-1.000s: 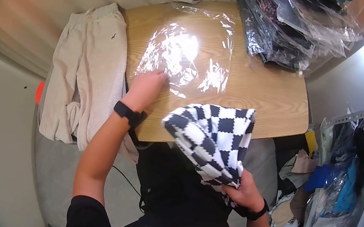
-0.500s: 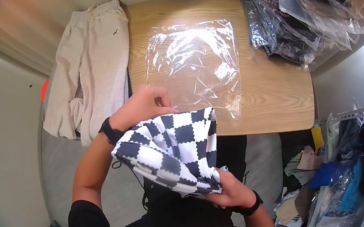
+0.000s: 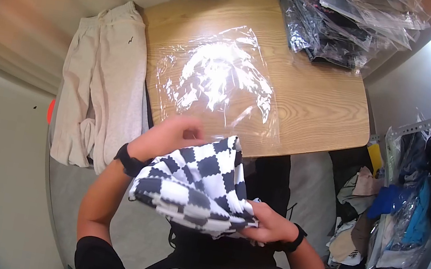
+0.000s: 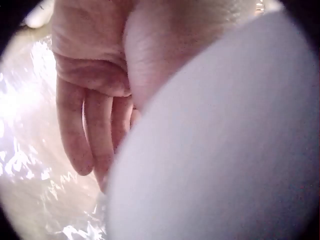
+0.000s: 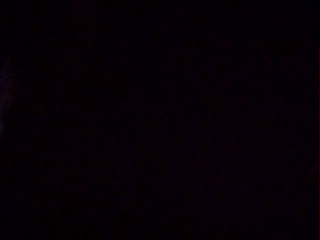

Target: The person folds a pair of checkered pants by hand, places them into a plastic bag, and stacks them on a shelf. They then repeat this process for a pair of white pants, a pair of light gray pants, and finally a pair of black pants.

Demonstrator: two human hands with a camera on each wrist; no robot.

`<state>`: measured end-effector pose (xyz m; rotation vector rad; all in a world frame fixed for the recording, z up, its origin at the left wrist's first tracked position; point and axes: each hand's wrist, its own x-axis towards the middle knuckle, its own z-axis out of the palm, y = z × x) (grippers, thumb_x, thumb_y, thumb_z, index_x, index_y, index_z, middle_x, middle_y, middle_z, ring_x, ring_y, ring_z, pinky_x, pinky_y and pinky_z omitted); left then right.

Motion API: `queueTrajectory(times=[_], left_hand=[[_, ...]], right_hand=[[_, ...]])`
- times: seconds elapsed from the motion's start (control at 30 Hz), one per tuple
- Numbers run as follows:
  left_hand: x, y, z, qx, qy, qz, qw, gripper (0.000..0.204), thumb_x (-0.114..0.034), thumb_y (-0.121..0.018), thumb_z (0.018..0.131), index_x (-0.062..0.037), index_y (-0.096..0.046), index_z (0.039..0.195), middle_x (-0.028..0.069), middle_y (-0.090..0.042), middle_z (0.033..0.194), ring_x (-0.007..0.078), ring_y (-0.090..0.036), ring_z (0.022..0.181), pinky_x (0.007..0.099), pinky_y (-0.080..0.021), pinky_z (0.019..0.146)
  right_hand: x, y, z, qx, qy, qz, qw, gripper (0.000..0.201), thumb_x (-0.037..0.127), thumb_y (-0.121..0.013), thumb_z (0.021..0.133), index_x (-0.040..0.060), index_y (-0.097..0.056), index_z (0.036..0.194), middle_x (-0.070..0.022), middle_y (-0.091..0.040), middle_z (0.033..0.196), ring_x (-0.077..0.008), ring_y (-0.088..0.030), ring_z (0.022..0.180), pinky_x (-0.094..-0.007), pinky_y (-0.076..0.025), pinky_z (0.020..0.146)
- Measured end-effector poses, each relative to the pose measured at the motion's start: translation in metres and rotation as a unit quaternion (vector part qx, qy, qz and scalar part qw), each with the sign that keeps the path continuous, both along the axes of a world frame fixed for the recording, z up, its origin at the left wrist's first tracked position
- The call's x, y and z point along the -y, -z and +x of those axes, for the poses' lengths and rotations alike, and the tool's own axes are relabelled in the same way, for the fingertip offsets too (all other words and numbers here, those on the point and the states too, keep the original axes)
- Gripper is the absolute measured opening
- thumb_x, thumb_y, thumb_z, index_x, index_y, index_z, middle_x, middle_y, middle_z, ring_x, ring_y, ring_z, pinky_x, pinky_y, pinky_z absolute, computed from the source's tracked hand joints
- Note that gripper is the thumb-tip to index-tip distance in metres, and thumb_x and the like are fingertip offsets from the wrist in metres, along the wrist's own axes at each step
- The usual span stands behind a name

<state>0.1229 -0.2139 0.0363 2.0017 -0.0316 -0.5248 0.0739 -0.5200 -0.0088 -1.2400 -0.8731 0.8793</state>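
My right hand [image 3: 269,223] grips a folded piece of black-and-white checkered cloth [image 3: 203,172] by its right end, in front of the table's near edge. The cloth stretches left over my left wrist and forearm. Thumb and forefinger of my left hand [image 3: 173,133] are bent together, pinching the near edge of a clear plastic bag [image 3: 219,78] that lies flat on the table; the cloth partly hides these tips. In the left wrist view, the other fingers [image 4: 75,130] hang slightly bent over the shiny bag, and a blurred white surface covers the right side. The right wrist view is dark.
Beige sweatpants [image 3: 102,81] lie along the left side of the wooden table [image 3: 321,115]. A pile of clothes in clear bags [image 3: 341,30] stands at the back right. More clothes [image 3: 407,212] hang and lie at the right, below table height. A curtain [image 3: 30,18] borders the left.
My left hand has drawn the plastic bag nearer over the table. My right hand has swung the checkered cloth left, so it now lies over the left wrist.
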Motion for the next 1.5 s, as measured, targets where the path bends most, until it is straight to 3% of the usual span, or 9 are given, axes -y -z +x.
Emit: queueTrajectory(times=[0.37,0.47,0.77,1.03,1.17,1.27,1.33,1.43,1.5], left_hand=[[-0.007,-0.044,-0.021,0.179,0.030,0.152,0.972,0.010,-0.004,-0.068,0.085,-0.0016,-0.066,0.094,0.0100,-0.068,0.087,0.0195,-0.067,0.076,0.0284,-0.053,0.067],[0.001,-0.053,-0.027,0.277,0.017,0.169,0.946,0.011,-0.002,-0.068,0.084,-0.0024,-0.070,0.095,0.0091,-0.069,0.091,0.0198,-0.067,0.079,0.0289,-0.053,0.069],[0.045,-0.068,-0.035,0.432,0.044,0.187,0.881,0.016,-0.001,-0.069,0.081,-0.0028,-0.071,0.096,0.0087,-0.068,0.094,0.0252,-0.067,0.082,0.0333,-0.054,0.072],[0.067,-0.047,-0.037,0.376,-0.091,0.115,0.915,0.027,-0.003,-0.075,0.079,-0.0020,-0.065,0.104,0.0095,-0.064,0.105,0.0158,-0.063,0.070,0.0274,-0.054,0.062],[0.036,0.009,-0.072,0.239,-0.245,0.176,0.923,0.021,-0.012,-0.078,0.077,-0.0007,-0.062,0.086,0.0088,-0.061,0.079,0.0162,-0.059,0.062,0.0257,-0.050,0.059],[0.019,0.049,-0.100,0.093,-0.309,0.178,0.930,0.023,-0.018,-0.077,0.079,0.0004,-0.063,0.079,0.0067,-0.058,0.066,0.0162,-0.059,0.061,0.0262,-0.048,0.060],[0.022,0.060,-0.106,0.047,-0.349,0.112,0.929,0.024,-0.020,-0.075,0.083,0.0014,-0.064,0.080,0.0057,-0.060,0.067,0.0137,-0.059,0.062,0.0257,-0.047,0.061],[0.031,0.071,-0.107,-0.029,-0.347,-0.013,0.937,0.036,-0.031,-0.064,0.093,0.0041,-0.068,0.087,0.0073,-0.068,0.076,0.0116,-0.062,0.067,0.0261,-0.048,0.063],[0.037,0.083,-0.104,-0.093,-0.313,-0.072,0.942,0.052,-0.042,-0.051,0.098,0.0068,-0.066,0.087,0.0090,-0.066,0.072,0.0146,-0.065,0.069,0.0278,-0.050,0.064]], right_hand=[[0.013,-0.007,0.018,0.106,0.132,-0.089,0.982,0.049,-0.001,-0.068,0.076,0.0007,-0.056,0.123,-0.0147,-0.064,0.108,-0.0278,-0.064,0.096,-0.0337,-0.050,0.082],[0.017,-0.016,0.033,0.211,0.186,-0.102,0.954,0.048,0.002,-0.070,0.074,0.0011,-0.056,0.119,-0.0179,-0.062,0.110,-0.0389,-0.064,0.088,-0.0375,-0.052,0.072],[-0.012,-0.044,0.051,0.444,0.237,-0.178,0.846,0.048,0.009,-0.068,0.073,-0.0052,-0.053,0.116,-0.0220,-0.060,0.106,-0.0404,-0.062,0.080,-0.0449,-0.050,0.064],[-0.057,-0.043,0.073,0.323,0.370,-0.176,0.853,0.068,0.024,-0.070,0.082,-0.0077,-0.040,0.134,-0.0264,-0.054,0.121,-0.0422,-0.056,0.109,-0.0432,-0.046,0.092],[-0.023,-0.002,0.048,0.315,0.464,-0.187,0.806,0.065,0.010,-0.072,0.078,-0.0049,-0.040,0.133,-0.0236,-0.050,0.127,-0.0337,-0.052,0.118,-0.0389,-0.040,0.103],[-0.011,0.042,0.013,0.127,0.609,-0.104,0.776,0.069,0.005,-0.073,0.077,0.0031,-0.037,0.136,-0.0140,-0.046,0.130,-0.0275,-0.043,0.127,-0.0396,-0.031,0.110],[-0.012,0.054,-0.001,-0.088,0.582,-0.035,0.808,0.068,0.008,-0.071,0.083,0.0055,-0.034,0.140,-0.0125,-0.045,0.134,-0.0263,-0.043,0.128,-0.0423,-0.033,0.110],[-0.013,0.050,0.000,-0.441,0.345,0.079,0.825,0.057,0.009,-0.065,0.090,0.0052,-0.038,0.139,-0.0087,-0.050,0.134,-0.0231,-0.049,0.125,-0.0454,-0.040,0.105],[-0.024,0.053,0.002,-0.436,0.337,0.047,0.833,0.050,0.011,-0.063,0.092,0.0051,-0.042,0.137,-0.0074,-0.054,0.132,-0.0202,-0.053,0.120,-0.0415,-0.045,0.101]])
